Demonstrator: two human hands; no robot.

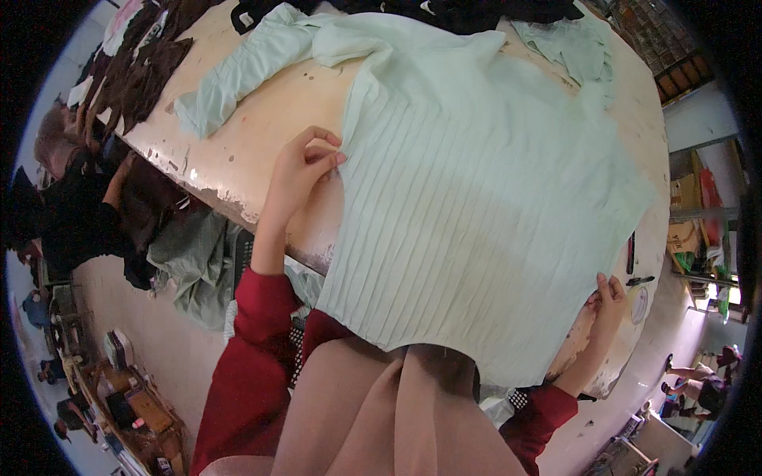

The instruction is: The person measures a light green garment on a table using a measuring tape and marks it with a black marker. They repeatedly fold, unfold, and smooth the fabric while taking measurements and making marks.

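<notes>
head view | pale green ribbed top (468,206) lay spread flat on worn cream table (262,111), hem hanging over near edge | left hand (300,170) pinched the top's left side edge, fingers closed on fabric | right hand (607,305) gripped its lower right corner, fingers curled shut | dark brown garments (147,63) piled at table's far left

Left arm: raised from the lower edge, sleeved in red to the forearm, wrist bare.
Left hand (300,163): fingers curled, thumb and fingertips pinched together.
Right arm: extended low at the right, red-sleeved.
Right hand (607,301): fingers bent, pinched closed.
</notes>
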